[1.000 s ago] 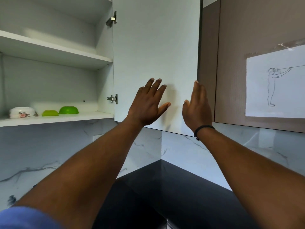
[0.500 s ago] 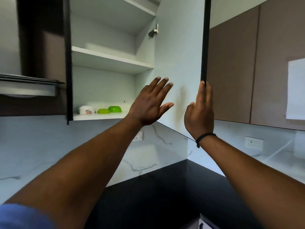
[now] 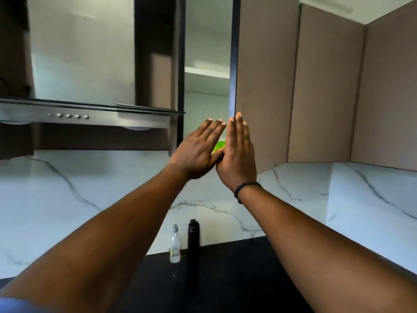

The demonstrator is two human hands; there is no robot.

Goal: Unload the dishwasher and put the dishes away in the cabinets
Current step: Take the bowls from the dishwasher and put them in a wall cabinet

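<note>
Hands: both are held up flat at the edge of the cabinet door [image 3: 266, 86], fingers straight, nothing carried in either one.
Right hand [image 3: 239, 152]: laid flat on the brown outer face of the door, near its dark free edge, fingertips up. It's judged to be placed there so the door can be pushed shut.
Left hand [image 3: 196, 152]: spread open just beside the right one, thumb tucked against it. Whether the door edge is actually touched can't be told.
Grip: none is taken on anything, both hands are flat and open.
Door gap: only a narrow slit of cabinet is left showing, with a white shelf [image 3: 206, 73] seen inside.
Dishes: a sliver of green bowl [image 3: 219, 146] is seen between the hands, apparently on the lower shelf inside the cabinet. Anything else stored there is hidden by the door and hands.
Task guess: this cabinet looks done with, since nothing is being held and the door is nearly closed.
Not seen: the dishwasher is out of frame, so how much is left to unload can't be judged.
Counter [image 3: 225, 279]: a clear spray bottle [image 3: 175, 245] and a black bottle [image 3: 193, 238] stand side by side at the marble backsplash, labels unreadable.
Range hood [image 3: 85, 115]: steel, row of buttons, cut off at the left.
Blur: everything is a bit soft.
</note>
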